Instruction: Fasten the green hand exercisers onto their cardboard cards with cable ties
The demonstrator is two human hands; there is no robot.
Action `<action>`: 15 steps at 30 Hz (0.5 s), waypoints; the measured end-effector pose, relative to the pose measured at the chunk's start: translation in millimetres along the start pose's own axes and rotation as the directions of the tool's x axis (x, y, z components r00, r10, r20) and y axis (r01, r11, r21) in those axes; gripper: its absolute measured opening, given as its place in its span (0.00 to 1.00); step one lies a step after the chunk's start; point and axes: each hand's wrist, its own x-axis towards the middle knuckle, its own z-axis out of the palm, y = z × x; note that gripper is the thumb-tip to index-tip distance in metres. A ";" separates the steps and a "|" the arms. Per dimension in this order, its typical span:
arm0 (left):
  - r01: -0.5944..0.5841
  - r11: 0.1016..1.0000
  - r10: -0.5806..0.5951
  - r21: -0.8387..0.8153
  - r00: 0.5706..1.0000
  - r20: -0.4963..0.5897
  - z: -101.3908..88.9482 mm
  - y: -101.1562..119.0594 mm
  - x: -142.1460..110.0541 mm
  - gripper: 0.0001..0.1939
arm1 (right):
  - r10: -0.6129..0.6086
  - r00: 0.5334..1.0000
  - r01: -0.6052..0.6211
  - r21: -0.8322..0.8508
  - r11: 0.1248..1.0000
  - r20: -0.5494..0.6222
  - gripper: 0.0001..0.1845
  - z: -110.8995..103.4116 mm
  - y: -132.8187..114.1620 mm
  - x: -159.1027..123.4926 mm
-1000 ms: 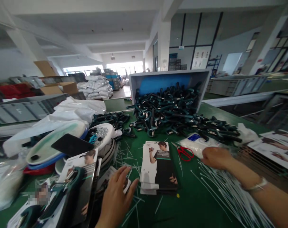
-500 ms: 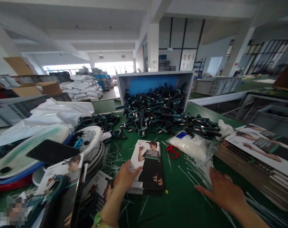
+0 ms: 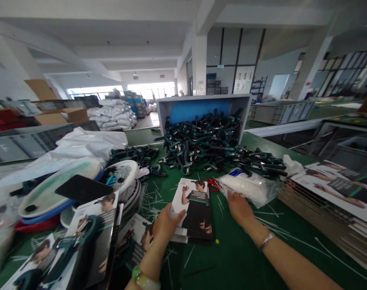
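My left hand (image 3: 165, 223) grips the left edge of a small stack of printed cardboard cards (image 3: 194, 209), its thumb on the top card. My right hand (image 3: 240, 208) is closed around a bunch of thin white cable ties (image 3: 223, 188), whose ends stick out past the fingertips. Just beyond those ends lie red-handled scissors (image 3: 213, 185), partly covered by the ties. A clear bag of white material (image 3: 247, 184) rests right behind my right hand. More loose ties (image 3: 288, 231) lie beside my right forearm.
A tipped grey crate (image 3: 204, 98) spills dark green spring clamps (image 3: 201, 149) across the table. On the right stands a tall stack of cards (image 3: 325, 209). At left are a bowl of small metal parts (image 3: 123, 177), a black slab (image 3: 83, 189) and carded clamps (image 3: 89, 237).
My right hand has moved left and forward, carrying ties from the pile toward the scissors. My left hand stays on the cards. The view has shifted slightly left.
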 end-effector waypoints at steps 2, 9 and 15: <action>0.006 1.000 -0.006 0.016 1.000 -0.001 1.1 -0.4 -0.6 0.35 | -0.004 1.000 0.004 0.024 1.000 0.009 0.21 -2.6 1.7 6.5; 0.038 0.995 -0.035 0.088 0.999 -0.031 3.2 0.5 -0.7 0.37 | 0.002 0.999 0.000 0.066 0.998 -0.034 0.26 -60.1 51.9 -44.8; 0.022 0.995 -0.023 0.093 1.000 0.010 -1.4 1.6 -4.2 0.39 | 0.244 0.954 -0.237 -0.064 0.969 0.175 0.10 -55.8 163.0 -153.1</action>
